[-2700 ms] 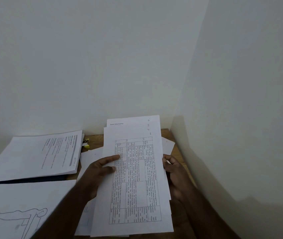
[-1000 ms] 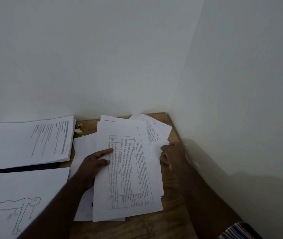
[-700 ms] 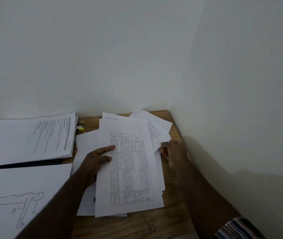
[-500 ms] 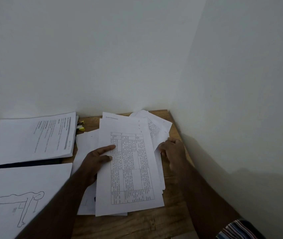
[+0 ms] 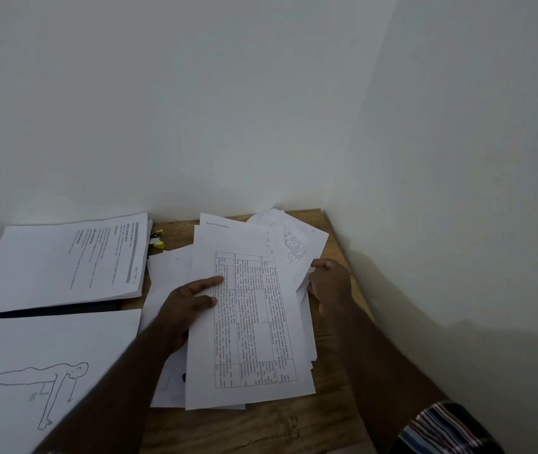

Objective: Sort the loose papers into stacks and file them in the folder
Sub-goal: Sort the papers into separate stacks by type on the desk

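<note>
Your left hand [image 5: 189, 306] grips the left edge of a sheaf of papers [image 5: 248, 322], thumb lying on the top sheet, a printed table. The sheaf rests on the wooden table [image 5: 261, 427] near its far right corner. Your right hand [image 5: 329, 280] pinches the right edge of the sheets fanned out beneath it, fingers curled. Along the table's left edge lies a thick stack of printed pages [image 5: 61, 260] on what may be the dark folder [image 5: 44, 311]. Nearer you sits a sheet with a figure drawing [image 5: 38, 381]. A small yellow object [image 5: 157, 239] lies beside the stack.
</note>
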